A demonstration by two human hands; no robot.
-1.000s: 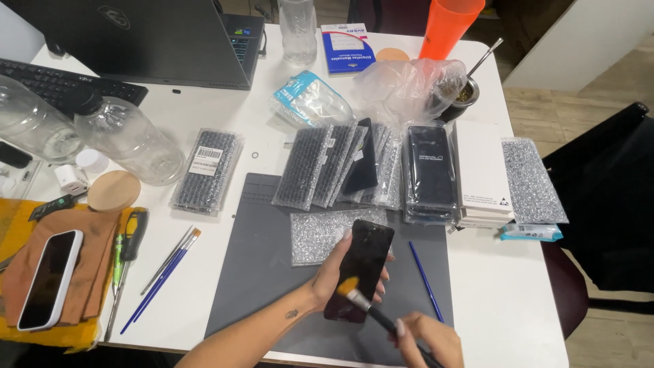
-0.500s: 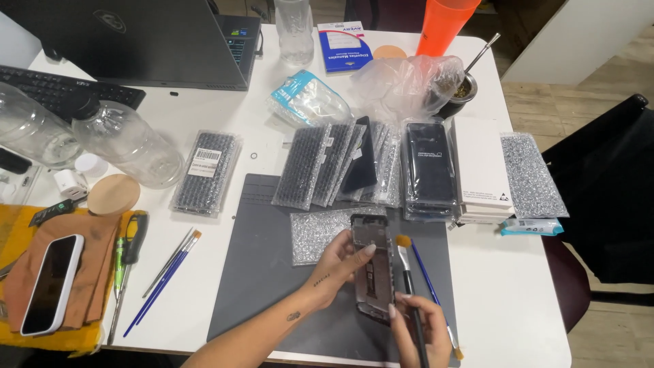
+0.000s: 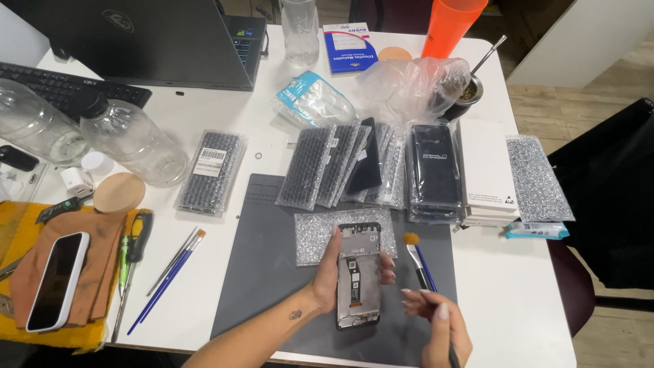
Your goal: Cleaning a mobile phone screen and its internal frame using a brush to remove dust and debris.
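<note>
Phone frame (image 3: pixel 359 276), back open and circuitry exposed, is lying in the left hand (image 3: pixel 334 279), fingers wrapping its edges, over the grey mat (image 3: pixel 266 272). Right hand (image 3: pixel 436 320) is pinching a thin brush (image 3: pixel 417 259), bristles up, just beside. Bubble-wrap pouch (image 3: pixel 313 235) is lying beyond the fingertips.

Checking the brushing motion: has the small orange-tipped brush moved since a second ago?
Yes. The orange-tipped brush, in the right hand, swung off the opened phone to its right, bristles toward the bubble-wrap sheet.

Single head view, steeply downward
</note>
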